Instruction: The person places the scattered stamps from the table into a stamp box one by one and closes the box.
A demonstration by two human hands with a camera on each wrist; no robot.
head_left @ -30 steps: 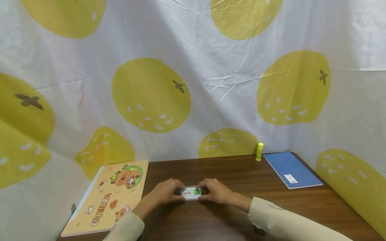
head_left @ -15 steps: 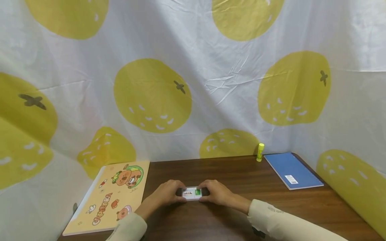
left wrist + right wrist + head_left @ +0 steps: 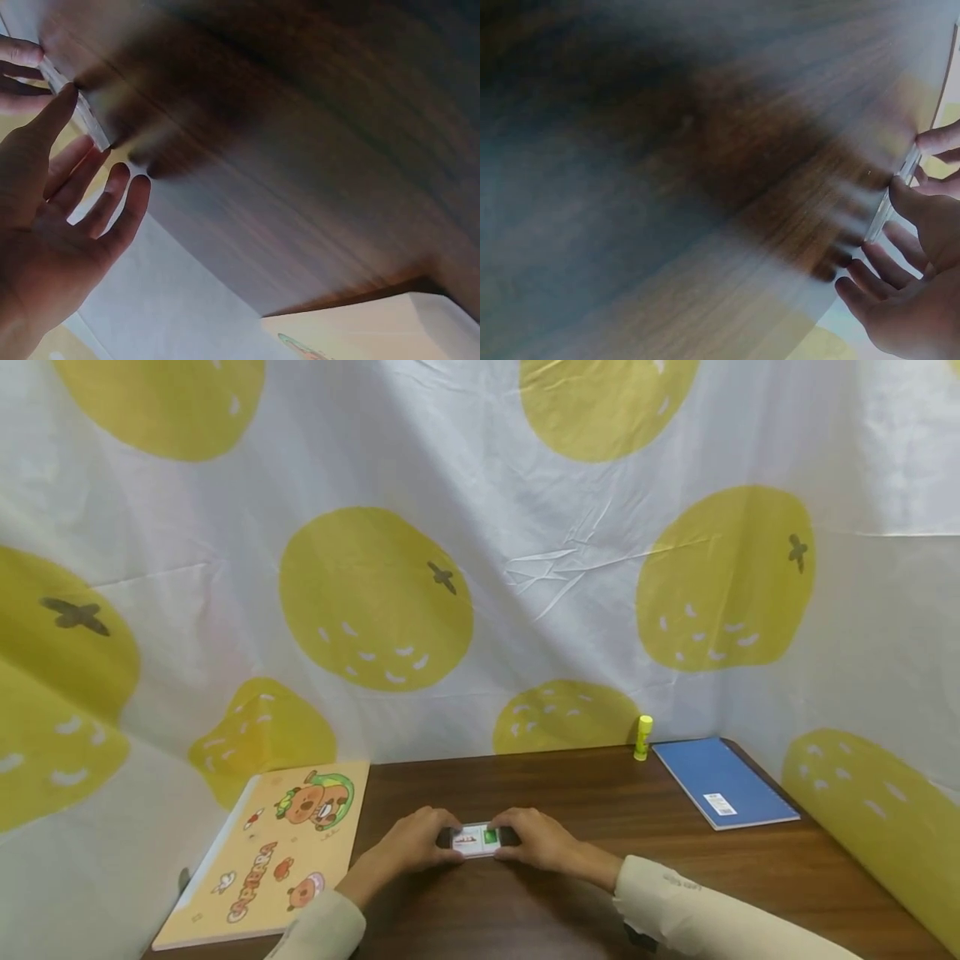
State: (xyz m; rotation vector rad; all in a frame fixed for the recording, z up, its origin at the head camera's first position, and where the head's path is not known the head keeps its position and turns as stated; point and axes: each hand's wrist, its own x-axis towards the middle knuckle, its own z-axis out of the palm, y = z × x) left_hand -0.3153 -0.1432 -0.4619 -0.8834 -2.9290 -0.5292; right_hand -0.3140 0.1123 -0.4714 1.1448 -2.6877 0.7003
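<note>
A small flat rectangular case (image 3: 474, 841), clear at its rim, shows a white face with red print and a green square in the head view. My left hand (image 3: 416, 839) pinches its left end between thumb and fingers, and my right hand (image 3: 538, 837) does the same at the right end. From the left wrist, the case's thin edge (image 3: 88, 116) shows between my thumb and fingertips, close over the tabletop. The right wrist view has the same thin case (image 3: 889, 202) between both hands, its ends covered by fingers.
On the left of the brown wooden table (image 3: 480, 910) lies a large cream capybara-print book or pad (image 3: 262, 852). A blue notebook (image 3: 723, 781) lies back right, with a yellow glue stick (image 3: 643, 738) upright beside it. A lemon-print curtain (image 3: 495, 635) encloses the back and sides.
</note>
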